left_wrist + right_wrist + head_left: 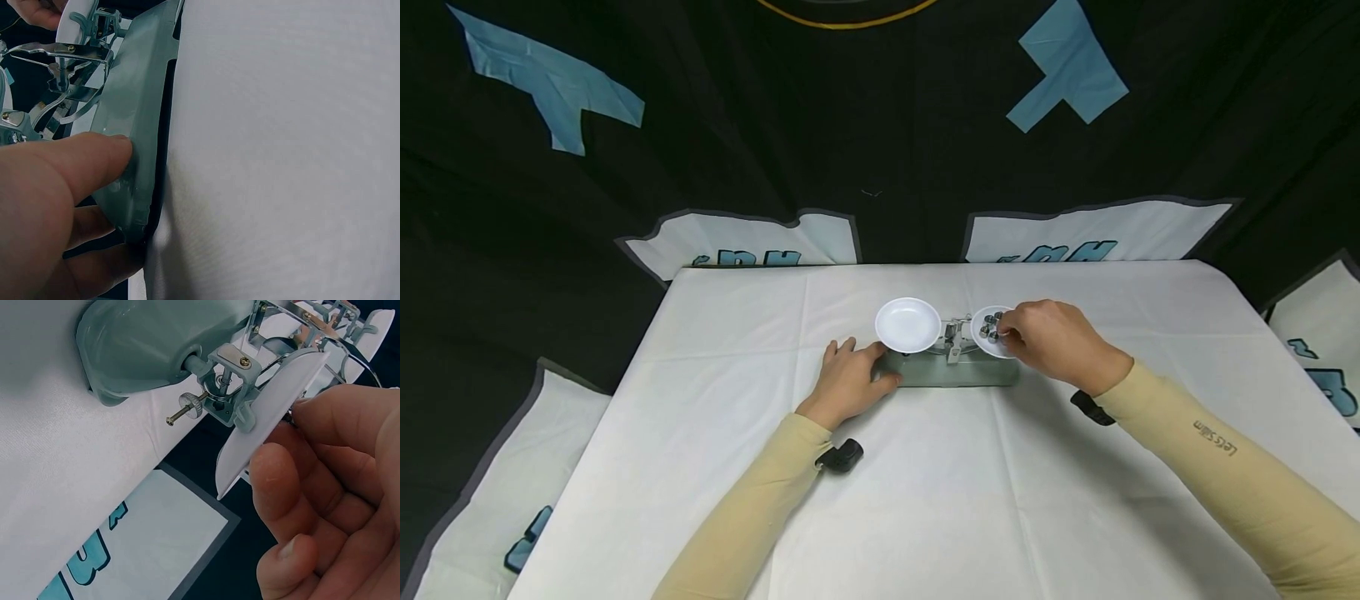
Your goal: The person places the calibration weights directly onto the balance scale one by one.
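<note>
A balance scale with a green base stands on the table, carrying a white left pan and a white right pan. Several small shiny metal nuts lie in the right pan; the left pan holds nothing. My left hand grips the left end of the base, thumb on top and fingers round the end, as the left wrist view shows. At the right pan, my right hand has thumb and fingers pinched on a small dark metal nut, mostly hidden by the fingertips.
White cloth covers the table. An adjusting screw with a knurled nut sticks out below the right pan. Behind the table hangs a black curtain with blue tape pieces.
</note>
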`<move>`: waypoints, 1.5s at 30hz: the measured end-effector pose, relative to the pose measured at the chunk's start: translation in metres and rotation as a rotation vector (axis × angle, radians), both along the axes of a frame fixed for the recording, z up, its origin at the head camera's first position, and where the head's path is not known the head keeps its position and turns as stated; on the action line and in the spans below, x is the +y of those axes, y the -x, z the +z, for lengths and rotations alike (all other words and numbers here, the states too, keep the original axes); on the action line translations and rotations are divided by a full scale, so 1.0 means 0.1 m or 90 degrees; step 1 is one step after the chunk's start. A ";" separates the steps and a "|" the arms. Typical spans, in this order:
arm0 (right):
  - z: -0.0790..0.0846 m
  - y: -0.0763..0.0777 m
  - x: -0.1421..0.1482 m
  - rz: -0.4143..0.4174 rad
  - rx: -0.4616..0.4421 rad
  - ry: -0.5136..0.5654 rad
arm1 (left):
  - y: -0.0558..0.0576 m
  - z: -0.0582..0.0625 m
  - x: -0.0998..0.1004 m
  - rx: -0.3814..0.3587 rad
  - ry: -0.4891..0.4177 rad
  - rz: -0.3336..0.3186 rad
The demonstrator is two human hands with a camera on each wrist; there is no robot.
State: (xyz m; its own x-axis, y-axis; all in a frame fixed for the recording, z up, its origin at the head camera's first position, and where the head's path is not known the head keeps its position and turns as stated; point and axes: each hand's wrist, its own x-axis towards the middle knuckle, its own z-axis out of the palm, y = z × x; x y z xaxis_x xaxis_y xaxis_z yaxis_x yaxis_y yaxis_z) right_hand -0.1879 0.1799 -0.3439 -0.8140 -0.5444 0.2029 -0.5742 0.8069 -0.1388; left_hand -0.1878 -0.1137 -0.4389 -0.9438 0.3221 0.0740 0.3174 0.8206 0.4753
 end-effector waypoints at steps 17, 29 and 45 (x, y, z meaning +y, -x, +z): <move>0.02 0.01 0.03 -0.016 -0.002 0.013 | 0.00 0.00 -0.02 0.000 0.005 0.002; 0.09 -0.05 0.25 -0.079 0.014 0.070 | 0.00 -0.01 -0.01 -0.001 0.010 -0.001; 0.02 -0.16 0.59 -0.138 0.058 0.165 | -0.01 0.00 0.00 -0.012 -0.005 -0.001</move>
State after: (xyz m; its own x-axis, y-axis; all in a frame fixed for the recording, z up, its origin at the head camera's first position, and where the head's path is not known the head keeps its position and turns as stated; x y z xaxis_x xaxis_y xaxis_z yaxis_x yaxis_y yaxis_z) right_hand -0.1714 0.2387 -0.3418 -0.8774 -0.2811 0.3888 -0.4124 0.8560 -0.3118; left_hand -0.1872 -0.1139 -0.4388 -0.9446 0.3227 0.0593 0.3095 0.8165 0.4873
